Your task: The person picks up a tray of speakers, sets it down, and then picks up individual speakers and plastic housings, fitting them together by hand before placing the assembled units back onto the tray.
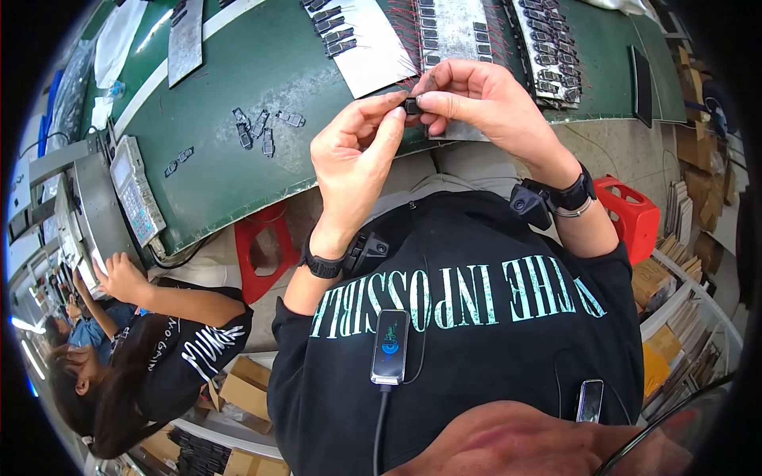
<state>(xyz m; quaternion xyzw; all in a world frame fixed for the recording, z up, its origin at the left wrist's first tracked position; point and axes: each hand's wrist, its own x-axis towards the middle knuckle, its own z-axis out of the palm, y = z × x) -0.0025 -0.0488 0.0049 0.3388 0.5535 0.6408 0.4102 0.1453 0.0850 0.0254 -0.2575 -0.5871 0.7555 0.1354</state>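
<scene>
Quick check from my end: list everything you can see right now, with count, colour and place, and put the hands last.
small part: one, black, pinched between both hands above the table edge
loose parts: several, dark metal, scattered on the green table
parts on sheets: many, dark, in rows on pale sheets at the far side
keypad device: one, grey, at the table's left end
stools: two, red, under the table
cardboard boxes: several, brown, on the floor at left
co-worker: one, dark shirt, seated at left
left hand: holds the small part, black wristband
right hand: holds the small part, black wristband

matt green tabletop [238, 95], glossy metal plates [373, 47]
</scene>
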